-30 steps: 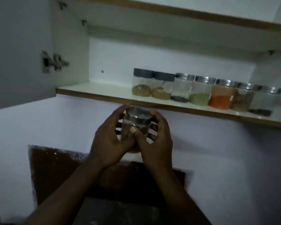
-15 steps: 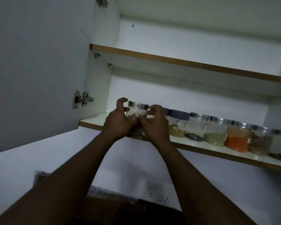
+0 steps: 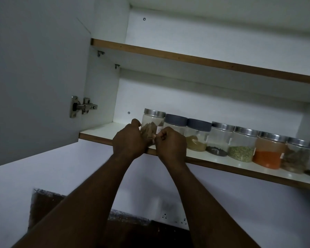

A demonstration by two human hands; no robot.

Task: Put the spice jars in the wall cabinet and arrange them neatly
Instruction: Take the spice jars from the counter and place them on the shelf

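A clear spice jar (image 3: 152, 122) with a silver lid and brown contents stands on the lower shelf (image 3: 100, 130) of the wall cabinet, at the left end of a row of jars. My left hand (image 3: 129, 141) curls round its lower left side with the thumb up against the glass. From the front right my right hand (image 3: 171, 144) grips its base with bent fingers. To its right stand two grey-lidded jars (image 3: 197, 135), then several silver-lidded jars (image 3: 242, 146), one holding orange powder (image 3: 268, 154). My hands hide the jar's bottom.
The cabinet door (image 3: 34, 77) hangs open on the left, its metal hinge (image 3: 82, 106) showing. An upper shelf (image 3: 186, 57) spans the cabinet above. Shelf space lies bare left of the jar. Below are the white wall and a dark counter (image 3: 150, 235).
Both hands lifted the jar from below the shelf edge up onto the lower shelf and set it beside the first grey-lidded jar. My view tilted upward.
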